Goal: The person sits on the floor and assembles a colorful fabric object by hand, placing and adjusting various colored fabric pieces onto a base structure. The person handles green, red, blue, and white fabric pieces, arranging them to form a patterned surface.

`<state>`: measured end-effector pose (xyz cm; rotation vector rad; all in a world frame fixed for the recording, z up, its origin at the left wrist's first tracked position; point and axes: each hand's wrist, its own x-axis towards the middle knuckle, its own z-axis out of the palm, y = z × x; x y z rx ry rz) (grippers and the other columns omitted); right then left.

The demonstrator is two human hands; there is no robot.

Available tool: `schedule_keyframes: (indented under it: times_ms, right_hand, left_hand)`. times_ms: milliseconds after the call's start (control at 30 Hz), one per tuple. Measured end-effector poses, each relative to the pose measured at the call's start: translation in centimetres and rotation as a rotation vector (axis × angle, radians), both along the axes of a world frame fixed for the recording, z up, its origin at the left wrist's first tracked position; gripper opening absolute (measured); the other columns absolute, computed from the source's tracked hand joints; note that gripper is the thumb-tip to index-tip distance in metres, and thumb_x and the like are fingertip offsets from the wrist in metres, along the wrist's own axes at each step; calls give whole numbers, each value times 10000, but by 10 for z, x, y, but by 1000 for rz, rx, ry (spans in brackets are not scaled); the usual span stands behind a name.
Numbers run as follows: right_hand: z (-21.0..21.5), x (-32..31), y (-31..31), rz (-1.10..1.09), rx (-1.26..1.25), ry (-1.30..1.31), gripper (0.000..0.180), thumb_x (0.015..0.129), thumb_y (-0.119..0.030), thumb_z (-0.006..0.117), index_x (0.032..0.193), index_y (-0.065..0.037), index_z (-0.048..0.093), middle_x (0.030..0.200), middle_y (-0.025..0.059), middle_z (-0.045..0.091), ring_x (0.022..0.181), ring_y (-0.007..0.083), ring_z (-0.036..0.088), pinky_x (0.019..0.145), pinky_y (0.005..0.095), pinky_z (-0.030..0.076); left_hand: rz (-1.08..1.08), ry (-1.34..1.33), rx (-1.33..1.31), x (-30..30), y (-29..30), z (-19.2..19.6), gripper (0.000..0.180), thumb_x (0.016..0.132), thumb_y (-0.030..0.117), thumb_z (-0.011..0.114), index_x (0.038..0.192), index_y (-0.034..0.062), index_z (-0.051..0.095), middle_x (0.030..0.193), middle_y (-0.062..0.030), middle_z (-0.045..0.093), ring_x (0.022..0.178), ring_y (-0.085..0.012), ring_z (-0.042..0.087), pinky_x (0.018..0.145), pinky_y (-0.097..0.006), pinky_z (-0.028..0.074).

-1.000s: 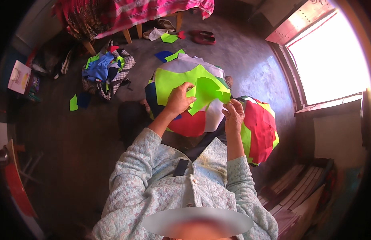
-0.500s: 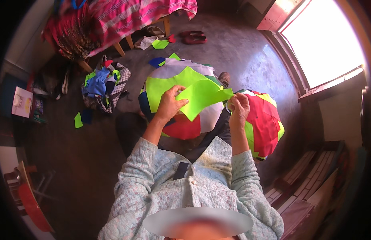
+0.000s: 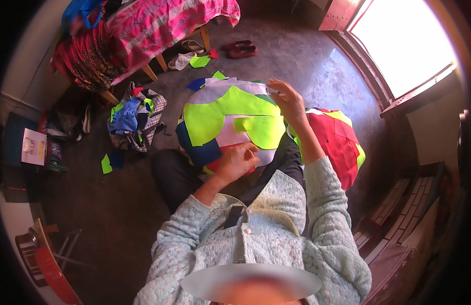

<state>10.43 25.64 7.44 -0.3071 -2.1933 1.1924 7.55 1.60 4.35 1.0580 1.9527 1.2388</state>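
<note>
A round patchwork bundle (image 3: 202, 152) of fabric pieces in neon green, white, red and navy sits before me between my knees. A loose-looking neon green fabric piece (image 3: 266, 133) rests on its right side. My left hand (image 3: 236, 163) is over the bundle's near edge, fingers curled together; whatever they pinch is too small to make out. Raised at the bundle's right far edge, my right hand (image 3: 290, 104) has its fingertips drawn together, and I cannot make out what is in them. Beside my right forearm stands a second round bundle (image 3: 334, 145), mostly red with neon green.
A checked bag (image 3: 155, 104) stuffed with cloth scraps stands at left, with a green scrap (image 3: 106, 164) nearby on the floor. Dark red shoes (image 3: 240, 49) lie beyond, near a pink-covered bed (image 3: 164, 28). A slatted wooden piece (image 3: 398, 218) is at right; a bright doorway (image 3: 403, 46) opens far right.
Both hands have let go of the neon green piece, which now lies on the bundle. My left hand has come nearer and right; my right hand has risen away from me.
</note>
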Motion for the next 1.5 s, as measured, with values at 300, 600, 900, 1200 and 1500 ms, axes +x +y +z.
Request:
schedule_keyframes:
  times_ms: [300,600,900,1200,1500]
  right_hand:
    - [-118,101,-1,-340,-439,-238,312,932,-244,641,1128,-1,621,1025,111,688,949,158,631,836,297,495]
    - [-135,86,-14,-339,-722,-125,206,848,-73,719,1036,-29,645,784,-46,584,683,23,480,611,192,362]
    - [-110,86,-27,-273,-718,135,164,856,-7,659,1016,-45,649,760,-70,558,664,14,455,603,186,345]
    - [-117,78,-37,-275,-674,1,119,880,-48,649,998,-32,655,769,-65,566,670,14,470,598,186,366]
    - [-134,93,-27,-429,-427,-43,142,915,-92,623,1034,-22,656,968,28,616,898,114,556,758,242,444]
  left_hand:
    - [328,632,-46,-40,32,5,329,776,157,764,1061,61,629,1020,-120,615,847,-286,658,727,-388,528]
    - [253,780,-186,-50,47,-4,271,727,143,785,916,51,614,1005,-114,558,926,-310,606,759,-425,524]
    - [334,589,-111,-73,49,-8,242,697,105,766,879,96,607,886,-89,662,893,-305,632,745,-428,515]
    - [454,607,-160,-83,40,-6,425,704,43,743,1086,89,563,1031,-153,652,990,-342,618,802,-435,500]
    - [160,888,69,-48,38,-21,471,819,170,696,1245,49,535,1369,-170,473,1316,-352,414,1100,-468,319]
